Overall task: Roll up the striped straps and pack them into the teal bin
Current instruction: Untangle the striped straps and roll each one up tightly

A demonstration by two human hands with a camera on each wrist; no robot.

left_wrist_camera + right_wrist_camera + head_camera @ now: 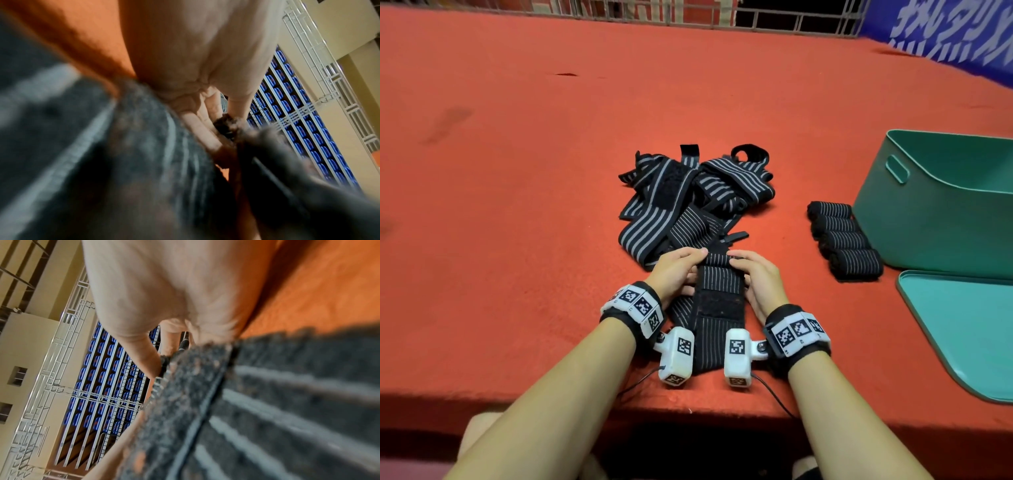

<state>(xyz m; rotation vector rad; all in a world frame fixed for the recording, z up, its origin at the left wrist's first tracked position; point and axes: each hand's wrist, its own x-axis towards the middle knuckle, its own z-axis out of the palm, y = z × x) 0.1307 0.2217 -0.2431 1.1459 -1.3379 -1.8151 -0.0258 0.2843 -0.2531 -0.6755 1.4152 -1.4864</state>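
Note:
A black strap with thin grey stripes (719, 308) lies lengthwise on the red table toward me. Its far end is curled into a small roll (717, 262). My left hand (678, 270) pinches the roll's left end and my right hand (751, 274) pinches its right end. The left wrist view shows my left hand (205, 116) curled on the blurred strap (123, 162). In the right wrist view my right hand (164, 353) grips the strap's edge (226, 402). A loose pile of striped straps (688, 195) lies just beyond. Several rolled straps (844, 236) sit in a row beside the teal bin (941, 198).
The teal lid (962, 329) lies flat in front of the bin at the right. The table's near edge (688, 414) runs under my forearms. A metal railing (756, 17) borders the far side. Bare red cloth spreads to the left.

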